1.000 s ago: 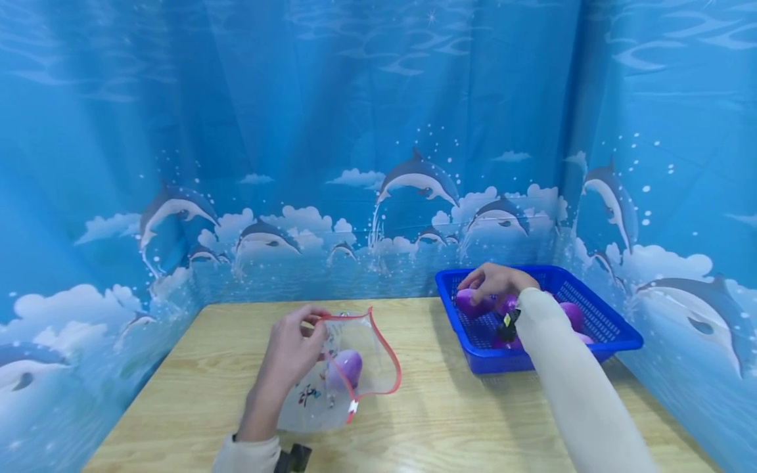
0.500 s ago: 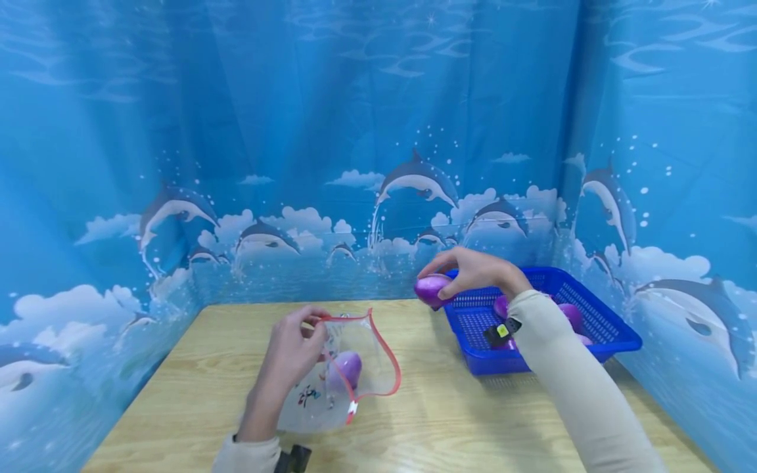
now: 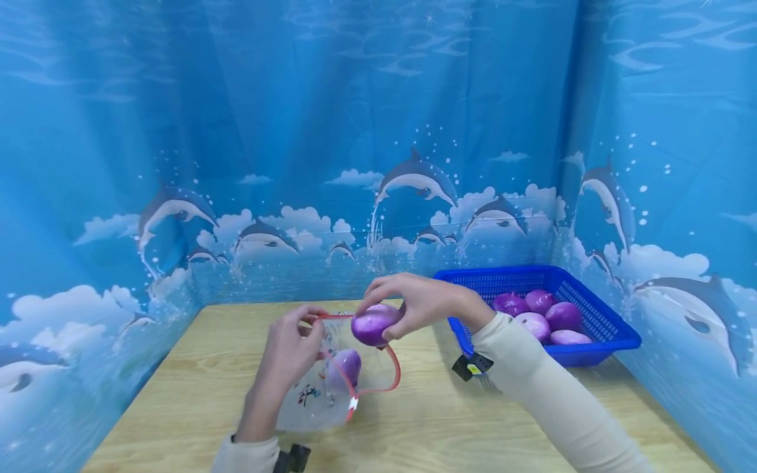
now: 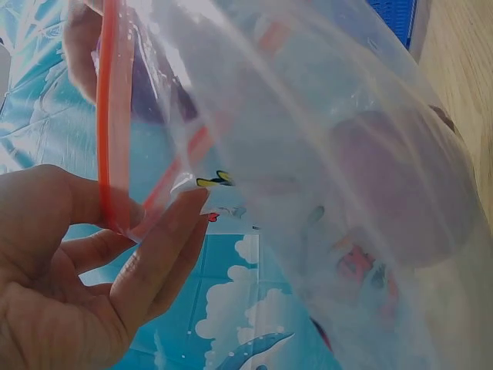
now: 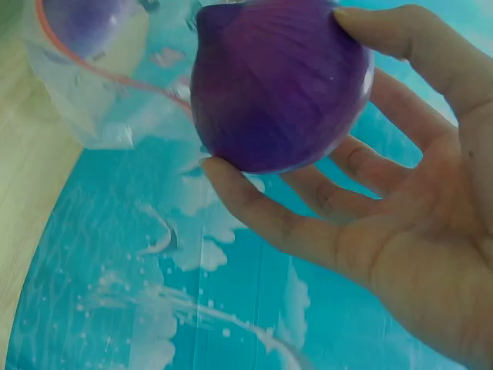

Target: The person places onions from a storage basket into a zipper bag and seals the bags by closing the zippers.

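Note:
A clear zip bag (image 3: 307, 410) with a red-orange edge stands with its mouth spread wide. My left hand (image 3: 294, 345) pinches the bag's rim between thumb and fingers, as the left wrist view (image 4: 100, 270) also shows. One purple shell (image 3: 347, 369) lies inside the bag, blurred through the plastic in the left wrist view. In my right hand (image 3: 422, 302) is another purple shell (image 3: 374, 324), held by its edges just above the bag's opening. The right wrist view shows its ribbed, scallop-like face (image 5: 285, 85) between thumb and fingers.
A blue plastic basket (image 3: 615, 332) stands at the right of the wooden table (image 3: 449, 420), with several purple shells (image 3: 564, 316) inside. A blue curtain printed with dolphins (image 3: 355, 131) hangs behind and at both sides of the table.
My right hand has lifted a purple shell out of the blue basket and carried it left to the bag's mouth. The left hand and the bag have stayed in place.

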### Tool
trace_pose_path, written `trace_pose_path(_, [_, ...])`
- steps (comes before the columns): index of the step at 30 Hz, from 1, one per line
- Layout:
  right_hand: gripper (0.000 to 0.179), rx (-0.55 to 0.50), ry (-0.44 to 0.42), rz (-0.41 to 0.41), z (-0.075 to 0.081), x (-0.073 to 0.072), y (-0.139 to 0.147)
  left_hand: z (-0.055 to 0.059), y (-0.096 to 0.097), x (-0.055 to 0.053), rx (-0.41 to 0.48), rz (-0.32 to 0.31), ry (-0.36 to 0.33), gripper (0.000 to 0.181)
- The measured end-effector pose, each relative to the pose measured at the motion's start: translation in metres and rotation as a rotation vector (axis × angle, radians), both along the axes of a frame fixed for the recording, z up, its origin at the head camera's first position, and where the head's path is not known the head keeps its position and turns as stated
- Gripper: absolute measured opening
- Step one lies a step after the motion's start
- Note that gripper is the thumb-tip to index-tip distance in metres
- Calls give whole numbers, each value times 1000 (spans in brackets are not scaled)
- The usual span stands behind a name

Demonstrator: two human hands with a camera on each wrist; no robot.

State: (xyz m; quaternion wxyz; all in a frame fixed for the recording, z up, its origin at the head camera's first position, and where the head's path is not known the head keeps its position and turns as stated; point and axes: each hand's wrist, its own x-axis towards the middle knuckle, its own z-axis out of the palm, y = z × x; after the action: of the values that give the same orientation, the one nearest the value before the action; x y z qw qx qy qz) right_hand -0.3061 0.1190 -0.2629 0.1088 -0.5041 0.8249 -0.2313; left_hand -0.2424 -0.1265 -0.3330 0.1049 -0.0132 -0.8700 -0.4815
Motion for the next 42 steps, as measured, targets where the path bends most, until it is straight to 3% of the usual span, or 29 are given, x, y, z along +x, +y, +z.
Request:
trace_pose_path(5, [44, 85, 90, 11, -7, 11, -19, -1, -2, -1, 12, -9, 22, 28])
trace_pose_path(10, [41, 135, 80, -4, -13, 15, -28, -1, -2, -1, 20, -10, 33, 27])
trace_pose_path(15, [38, 102, 33, -38, -10, 12, -22, 0, -2, 0, 34, -8, 50, 27])
trace_pose_path(22, [37, 101, -12, -144, -5, -10, 14, 1, -2, 0, 8, 16, 37, 27])
trace_pose_path(32, [38, 209, -32, -333, -1, -50, 79, -1, -2, -1, 2, 21, 32, 26])
trace_pose_path(42, [41, 263, -104, -458, -13, -74, 121, -2, -2, -2, 10, 16, 31, 26])
